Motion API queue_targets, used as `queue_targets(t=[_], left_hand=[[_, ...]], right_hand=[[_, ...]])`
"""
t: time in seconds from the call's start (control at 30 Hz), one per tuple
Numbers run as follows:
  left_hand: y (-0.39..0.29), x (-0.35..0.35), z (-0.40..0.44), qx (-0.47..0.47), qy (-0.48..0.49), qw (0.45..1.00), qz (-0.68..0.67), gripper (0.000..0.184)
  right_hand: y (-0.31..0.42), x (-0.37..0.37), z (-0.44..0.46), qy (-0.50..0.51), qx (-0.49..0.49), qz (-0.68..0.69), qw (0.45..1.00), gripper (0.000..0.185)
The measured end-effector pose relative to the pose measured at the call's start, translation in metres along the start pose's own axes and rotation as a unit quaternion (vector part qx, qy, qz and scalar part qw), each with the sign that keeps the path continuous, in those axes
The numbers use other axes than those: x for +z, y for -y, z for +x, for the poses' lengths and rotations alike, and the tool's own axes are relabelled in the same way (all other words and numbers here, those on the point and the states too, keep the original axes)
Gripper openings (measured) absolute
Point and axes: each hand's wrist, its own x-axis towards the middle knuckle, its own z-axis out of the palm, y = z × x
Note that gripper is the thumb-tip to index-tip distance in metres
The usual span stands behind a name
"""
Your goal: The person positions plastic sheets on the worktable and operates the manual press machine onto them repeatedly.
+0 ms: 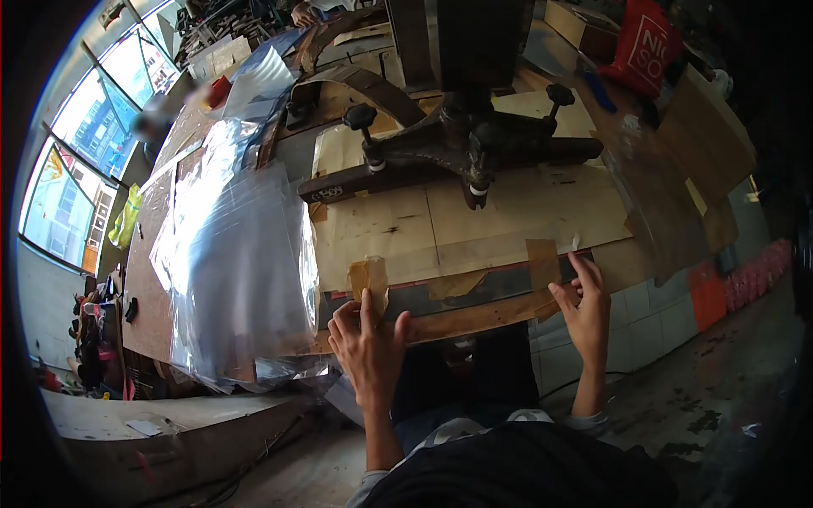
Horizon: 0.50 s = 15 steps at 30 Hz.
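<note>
My left hand [368, 345] is at the front edge of the board, fingers apart, with its index fingertip on a strip of brown tape [367, 275]. My right hand [586, 309] is at the right end of the same edge. Its index finger reaches up and its thumb stands apart, with no held thing showing. Beside it is a second brown tape strip [542, 262], and a small whitish piece [577, 242] lies just beyond the index fingertip. A pale wooden board [394, 229] lies under a clear sheet, with a dark strip [500, 288] along its front.
Over the board stands a dark metal press head [461, 148] with black knobs and a long bar. Clear plastic sheets [241, 262] are piled at left. Brown cardboard [707, 140] and a red bag [644, 46] are at right. Another person's hand [303, 14] shows at the back.
</note>
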Motion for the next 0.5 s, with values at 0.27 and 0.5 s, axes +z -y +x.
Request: queue_targets(t=[0.27, 0.5], left_hand=[[0.004, 0.017, 0.005, -0.078, -0.034, 0.97, -0.226, 0.023], [0.01, -0.009, 0.015, -0.143, -0.119, 0.839, -0.512, 0.013]], right_hand=[[-0.006, 0.0, 0.011, 0.045, 0.107, 0.317, 0.941, 0.033], [0.026, -0.009, 0.031, -0.007, 0.051, 0.389, 0.92, 0.016]])
